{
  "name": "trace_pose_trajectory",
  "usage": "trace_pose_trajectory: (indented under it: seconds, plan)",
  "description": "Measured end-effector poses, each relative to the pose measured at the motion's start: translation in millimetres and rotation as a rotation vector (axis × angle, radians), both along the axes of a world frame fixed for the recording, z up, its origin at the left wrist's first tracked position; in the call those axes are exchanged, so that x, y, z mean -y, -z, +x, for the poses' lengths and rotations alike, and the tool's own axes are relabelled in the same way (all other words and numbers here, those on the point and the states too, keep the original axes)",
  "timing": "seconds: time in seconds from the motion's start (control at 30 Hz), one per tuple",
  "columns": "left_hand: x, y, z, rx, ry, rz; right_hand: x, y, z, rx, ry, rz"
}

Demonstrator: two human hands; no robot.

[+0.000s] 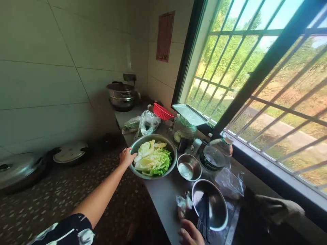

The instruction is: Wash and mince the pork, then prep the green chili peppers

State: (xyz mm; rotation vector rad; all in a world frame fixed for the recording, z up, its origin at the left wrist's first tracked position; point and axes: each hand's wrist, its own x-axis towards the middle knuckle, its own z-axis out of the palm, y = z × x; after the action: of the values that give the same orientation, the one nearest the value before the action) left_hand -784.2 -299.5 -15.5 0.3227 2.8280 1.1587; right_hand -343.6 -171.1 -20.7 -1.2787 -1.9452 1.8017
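Note:
My left hand (126,157) reaches out and grips the left rim of a wide metal bowl (150,177) filled with pale and green cabbage leaves (153,158). The bowl stands on the grey counter (163,197) under the window. Only part of my right hand (190,234) shows at the bottom edge. It rests against the counter beside a steel bowl (217,200) holding dark chopsticks (204,217). Its fingers are partly cut off, so whether it holds anything is unclear. Crumpled plastic (184,202) lies just above it.
A small steel bowl (189,166), a clear plastic bottle (214,156), a glass jar under a tray (190,114), a red basket (162,111) and plastic bags (148,122) crowd the counter. A stacked pot (122,96) sits in the far corner. Lids (70,152) cover the stove at left.

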Motion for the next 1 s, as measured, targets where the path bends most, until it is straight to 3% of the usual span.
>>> trace_pose_trajectory:
  seconds: [0.1, 0.17, 0.23, 0.3, 0.5, 0.73, 0.83, 0.93, 1.0]
  plan:
    - [-5, 15.4, -53, 0.185, 0.024, 0.007, 13, -3.7, -111, -0.065, 0.069, -0.097]
    - [-5, 25.0, -75, 0.281, 0.104, 0.034, 14, -5.6, -166, -0.098, 0.175, -0.115]
    - [-3, 34.2, -88, 0.323, 0.178, 0.066, 9, -6.2, -203, -0.140, 0.258, -0.136]
    - [0, 43.0, -92, 0.348, 0.241, 0.089, 4, -5.6, -222, -0.178, 0.324, -0.162]
    - [11, 61.6, -82, 0.434, 0.324, 0.241, 5, -2.9, -214, -0.197, 0.408, -0.206]
    - [18, 61.6, -58, 0.543, 0.341, 0.378, 21, -4.4, -177, -0.217, 0.347, -0.168]
    - [20, 58.4, -50, 0.521, 0.338, 0.345, 14, 1.7, -171, -0.210, 0.337, -0.157]
    - [25, 49.7, -48, 0.487, 0.379, 0.218, 6, 4.7, -168, -0.127, 0.326, -0.107]
    - [26, 40.3, -50, 0.397, 0.406, 0.067, 4, 0.9, -166, -0.034, 0.350, 0.061]
